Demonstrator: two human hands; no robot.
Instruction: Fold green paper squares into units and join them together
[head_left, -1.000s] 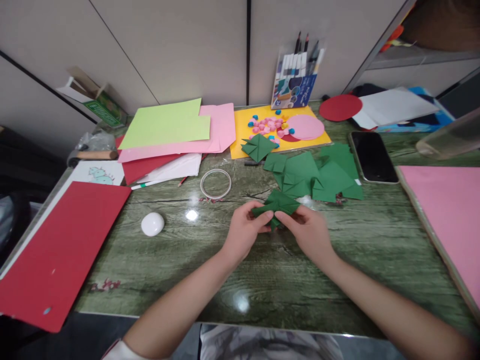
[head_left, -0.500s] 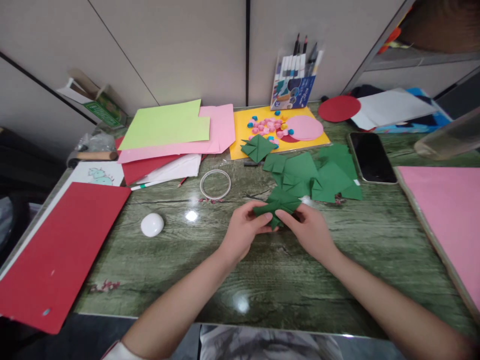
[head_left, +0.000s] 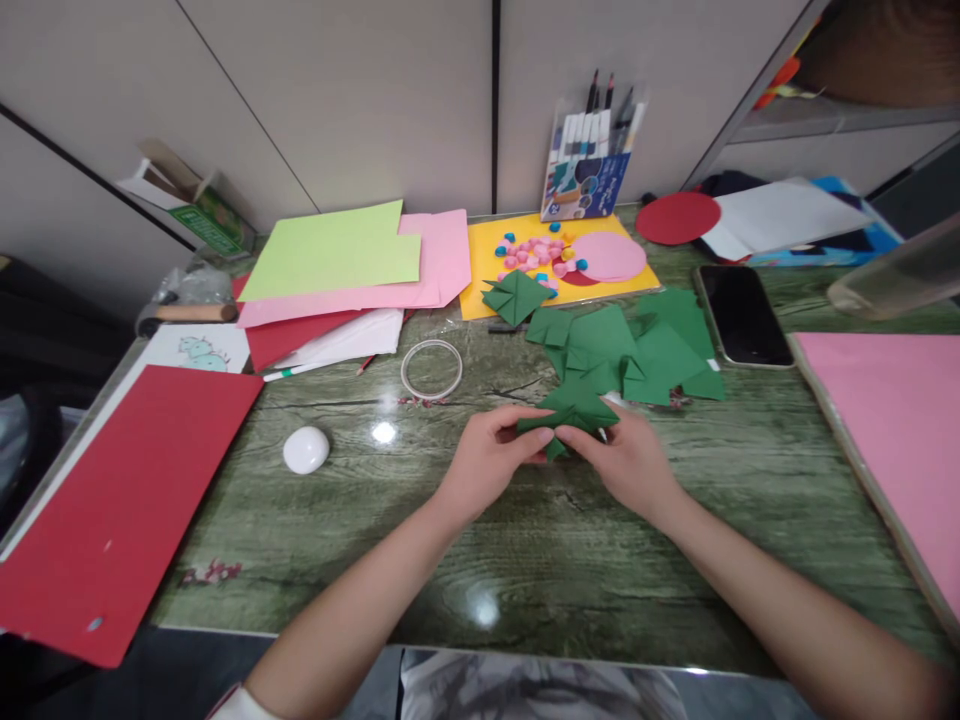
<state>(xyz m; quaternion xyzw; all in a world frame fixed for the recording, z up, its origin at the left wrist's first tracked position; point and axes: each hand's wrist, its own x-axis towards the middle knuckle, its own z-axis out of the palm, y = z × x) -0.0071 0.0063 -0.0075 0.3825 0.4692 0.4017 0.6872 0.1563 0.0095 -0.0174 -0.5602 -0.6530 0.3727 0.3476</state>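
Between my hands is a folded piece of green paper (head_left: 574,408), creased into several pointed flaps. My left hand (head_left: 495,455) pinches its left side, thumb on the near edge and fingers behind. My right hand (head_left: 630,455) grips the right side the same way, and the two thumb tips almost meet at the middle. Just beyond lie more green paper pieces (head_left: 664,350), some flat and some folded, overlapping one another. A separate folded green piece (head_left: 516,298) rests against the yellow sheet (head_left: 480,290). The fingertips under the paper are partly hidden.
Left of my hands are a white egg-shaped object (head_left: 306,450), a pale ring (head_left: 432,370) and a red sheet (head_left: 127,500). Light green paper (head_left: 330,250) lies behind. A marker pack (head_left: 589,165) leans on the wall. A phone (head_left: 742,315) and pink paper (head_left: 892,430) are on the right.
The folded green paper has tilted and shifted slightly right, its flaps now spread differently. My thumbs have come closer to its middle, both hands still holding on.
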